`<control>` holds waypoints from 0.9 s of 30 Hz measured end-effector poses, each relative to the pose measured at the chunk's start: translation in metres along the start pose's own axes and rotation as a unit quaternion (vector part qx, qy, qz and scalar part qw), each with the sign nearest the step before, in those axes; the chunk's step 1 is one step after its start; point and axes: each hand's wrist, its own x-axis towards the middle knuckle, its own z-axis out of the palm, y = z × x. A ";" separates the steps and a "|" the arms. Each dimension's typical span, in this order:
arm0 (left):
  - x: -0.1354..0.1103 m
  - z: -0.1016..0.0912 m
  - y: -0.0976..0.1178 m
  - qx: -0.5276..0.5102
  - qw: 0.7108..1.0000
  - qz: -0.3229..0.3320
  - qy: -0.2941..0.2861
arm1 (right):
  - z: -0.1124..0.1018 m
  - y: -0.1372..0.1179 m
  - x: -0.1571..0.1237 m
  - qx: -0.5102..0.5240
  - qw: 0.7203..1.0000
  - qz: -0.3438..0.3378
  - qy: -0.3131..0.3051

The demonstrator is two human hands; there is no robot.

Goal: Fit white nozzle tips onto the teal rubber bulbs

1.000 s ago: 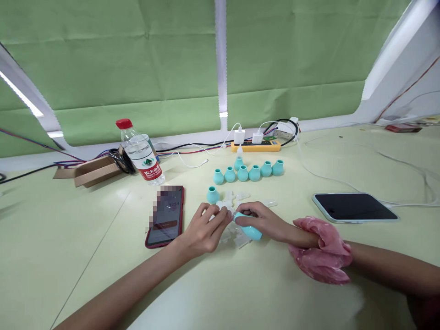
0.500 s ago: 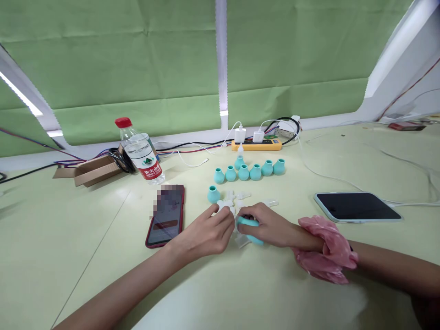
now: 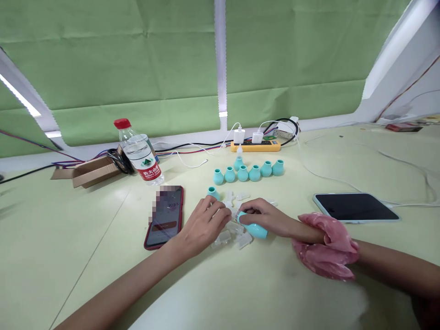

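My right hand (image 3: 264,217) is closed round a teal rubber bulb (image 3: 255,229) held just above the table. My left hand (image 3: 202,224) is curled beside it, fingertips pinching among several small clear plastic tips (image 3: 231,236); what it grips is too small to make out. A single teal bulb (image 3: 213,192) stands just beyond my left fingers. A row of several more teal bulbs (image 3: 248,172) stands farther back. A pink scrunchie (image 3: 326,250) sits on my right wrist.
A red-cased phone (image 3: 165,216) lies left of my left hand. A dark phone (image 3: 355,207) with a white cable lies on the right. A water bottle (image 3: 139,153), a cardboard box (image 3: 87,170) and a yellow power strip (image 3: 255,145) stand at the back.
My left hand drew back slightly to the left from the bulb and now pinches among the clear tips. My right hand tilted the teal bulb, showing more of it.
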 end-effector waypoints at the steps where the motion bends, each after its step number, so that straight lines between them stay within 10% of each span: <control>1: 0.001 -0.001 0.000 -0.017 1.000 -0.011 -0.004 | 0.000 0.000 0.000 -0.007 1.000 -0.005 0.003; 20: 0.008 -0.027 0.017 0.016 0.988 0.124 -0.095 | 0.004 -0.007 -0.012 -0.113 0.991 -0.056 -0.044; 27: 0.004 -0.017 0.005 -0.143 0.985 0.007 0.096 | 0.002 -0.014 -0.011 0.012 0.999 -0.039 -0.004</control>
